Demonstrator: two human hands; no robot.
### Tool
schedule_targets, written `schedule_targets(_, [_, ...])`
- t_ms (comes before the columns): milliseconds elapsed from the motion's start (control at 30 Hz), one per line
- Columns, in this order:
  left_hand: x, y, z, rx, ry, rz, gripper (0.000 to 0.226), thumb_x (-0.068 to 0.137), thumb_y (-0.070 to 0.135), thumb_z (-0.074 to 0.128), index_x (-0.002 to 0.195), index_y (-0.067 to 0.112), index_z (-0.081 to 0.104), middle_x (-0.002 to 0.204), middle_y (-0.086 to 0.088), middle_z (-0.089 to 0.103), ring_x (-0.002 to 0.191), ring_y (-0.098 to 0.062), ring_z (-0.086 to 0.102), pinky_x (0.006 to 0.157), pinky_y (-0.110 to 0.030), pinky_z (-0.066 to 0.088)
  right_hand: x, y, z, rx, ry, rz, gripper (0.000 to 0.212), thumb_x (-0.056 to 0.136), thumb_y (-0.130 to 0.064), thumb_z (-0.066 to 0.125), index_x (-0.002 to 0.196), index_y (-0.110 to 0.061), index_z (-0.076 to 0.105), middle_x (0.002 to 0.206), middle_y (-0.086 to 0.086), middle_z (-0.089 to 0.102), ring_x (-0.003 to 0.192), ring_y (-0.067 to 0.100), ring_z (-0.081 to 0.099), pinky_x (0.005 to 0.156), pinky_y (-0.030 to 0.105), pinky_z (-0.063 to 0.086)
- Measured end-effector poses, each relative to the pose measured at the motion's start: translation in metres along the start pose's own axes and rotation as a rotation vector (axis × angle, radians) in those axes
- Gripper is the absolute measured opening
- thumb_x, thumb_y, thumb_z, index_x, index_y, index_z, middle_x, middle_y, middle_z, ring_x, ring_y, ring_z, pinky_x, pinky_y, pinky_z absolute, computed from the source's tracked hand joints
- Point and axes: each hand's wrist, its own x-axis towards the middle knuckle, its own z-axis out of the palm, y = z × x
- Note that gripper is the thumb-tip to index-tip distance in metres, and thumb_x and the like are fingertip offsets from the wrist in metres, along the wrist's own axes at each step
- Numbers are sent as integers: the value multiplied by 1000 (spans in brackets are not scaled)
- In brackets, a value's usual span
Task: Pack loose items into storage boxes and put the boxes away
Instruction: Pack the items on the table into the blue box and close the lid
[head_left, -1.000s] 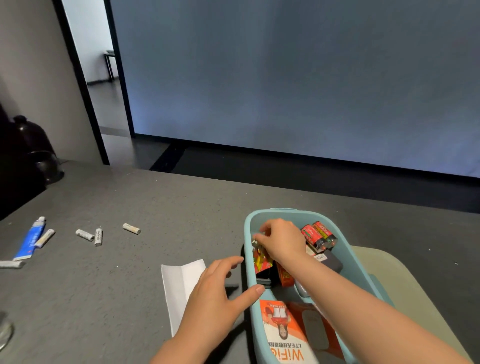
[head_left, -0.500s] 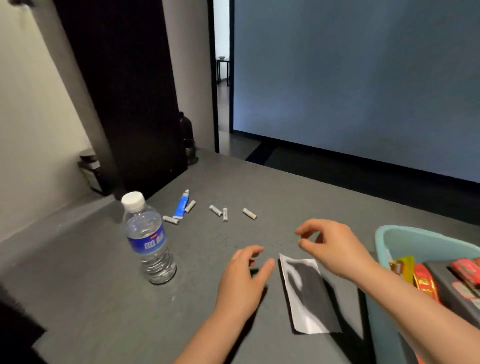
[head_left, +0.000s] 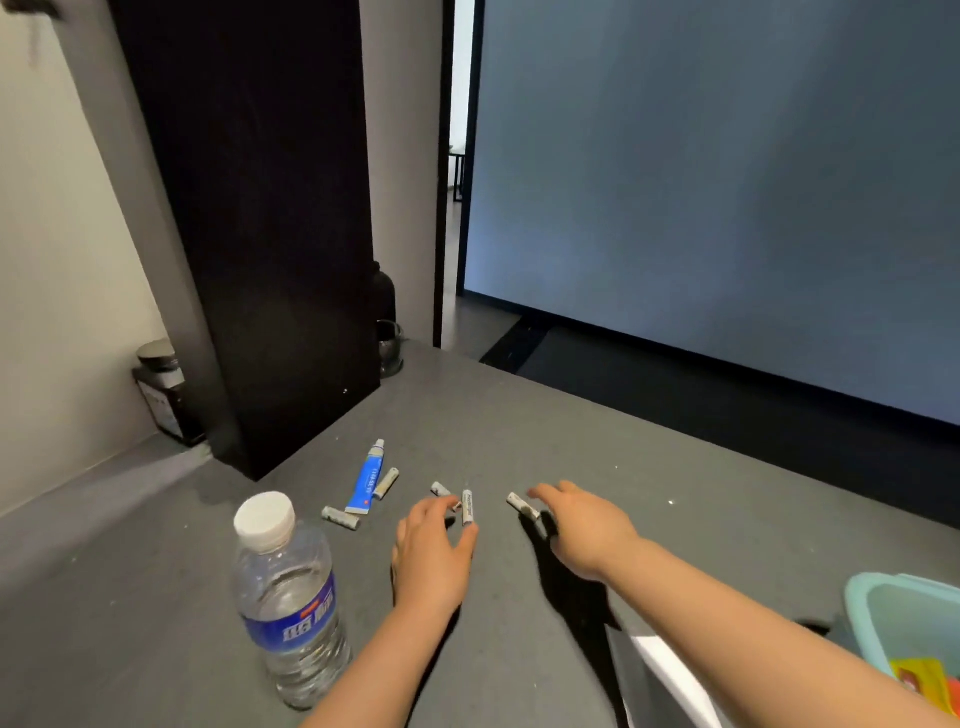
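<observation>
The left hand (head_left: 434, 551) lies low over the table (head_left: 649, 467), fingers spread and lightly bent, holding nothing, its thumb touching the near end of one battery (head_left: 468, 508) at 12 o'clock from the knuckles; the right hand (head_left: 584, 525) reaches with fingers parted and empty, fingertips just beside another battery (head_left: 522, 505) at 10 o'clock from it. These batteries look small, stiff, smooth and light, so they will likely roll; pinching each across the middle seems safest; the blue tube (head_left: 368, 480) lies beyond at 11 o'clock, the blue box (head_left: 883, 608) at 4 o'clock
</observation>
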Motion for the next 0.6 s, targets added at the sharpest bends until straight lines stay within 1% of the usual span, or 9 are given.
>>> schedule_targets(67, [17,-2,9,50,12,-43,38,91,30,55,129,29,49,141,7,42,128,-17,35,102,-32,29,18,3,4,-71,-56,-42,72,84,0,52,145,-29,30,149,0,32,126,30,47,92,38,46])
schedule_targets(133, [32,-6,16,90,2,-81,41,93,30,51,134,32,44,150,5,31,137,-19,26,108,-37,23,34,5,8,-132,-122,-108,82,82,4,53,149,-32,22,157,-2,18,130,30,42,96,39,45])
schedule_targets(233, [47,-12,21,152,-42,-88,45,96,33,45,140,36,37,156,3,21,142,-18,15,112,-39,16,55,8,16,-168,-196,-244,80,87,1,54,150,-33,21,160,-6,11,131,30,39,102,38,40])
schedule_targets(267, [51,-13,22,181,-60,-81,44,97,34,42,140,38,37,157,3,19,143,-18,14,112,-39,15,61,9,18,-168,-202,-280,74,90,-3,54,151,-31,23,160,-6,13,131,30,38,104,38,38])
schedule_targets(333, [53,-14,24,233,-78,-58,38,98,38,39,135,39,45,155,6,22,141,-16,16,110,-36,15,69,13,21,-159,-190,-328,61,94,-12,54,149,-25,31,155,-2,26,129,29,38,106,36,35])
schedule_targets(367, [53,-15,25,247,-71,-43,34,98,37,40,130,39,51,153,7,28,139,-15,20,107,-35,16,71,15,23,-142,-170,-340,55,94,-14,54,146,-22,36,149,1,35,127,28,40,105,35,36])
schedule_targets(433, [50,-17,26,242,-17,-24,28,96,33,44,120,35,59,143,8,39,133,-14,27,102,-31,19,71,17,27,-90,-94,-328,44,95,-16,54,138,-17,46,133,5,46,122,26,45,97,33,38])
schedule_targets(500, [45,-19,26,228,44,-26,25,95,27,48,114,32,62,134,7,45,126,-15,31,96,-29,21,68,15,34,-15,-3,-277,33,95,-17,55,128,-14,53,120,6,51,114,27,51,87,32,40])
schedule_targets(600, [39,-22,25,216,84,-38,23,93,25,48,110,30,62,130,8,47,121,-17,33,93,-30,25,65,2,44,136,69,-122,31,93,-24,60,122,-15,57,116,8,54,108,29,55,85,31,41])
